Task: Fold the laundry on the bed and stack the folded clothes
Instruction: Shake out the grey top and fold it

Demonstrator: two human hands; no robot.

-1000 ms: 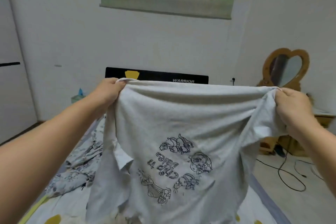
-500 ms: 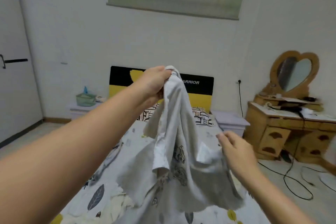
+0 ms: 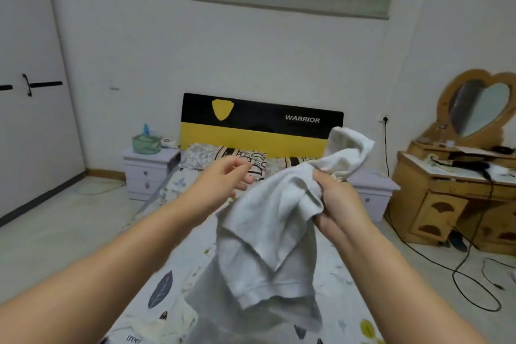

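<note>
Nearest the camera, the grey T-shirt (image 3: 268,246) hangs bunched above the bed (image 3: 167,288), its lower part trailing down toward the leaf-print sheet. A second ago both hands held it spread wide by its top edge; half a second ago the left alone held it up; now it has passed to the right hand (image 3: 339,198), whose fingers are curled round a gathered wad of cloth. The left hand (image 3: 223,179) has let go and hovers just beside the shirt, fingers loose and holding nothing. That suggests the person is re-gripping to find a seam or shoulder, so folding of this garment has not yet begun. Beyond lie the pillows (image 3: 223,155) and the black-and-yellow headboard (image 3: 259,126).
</note>
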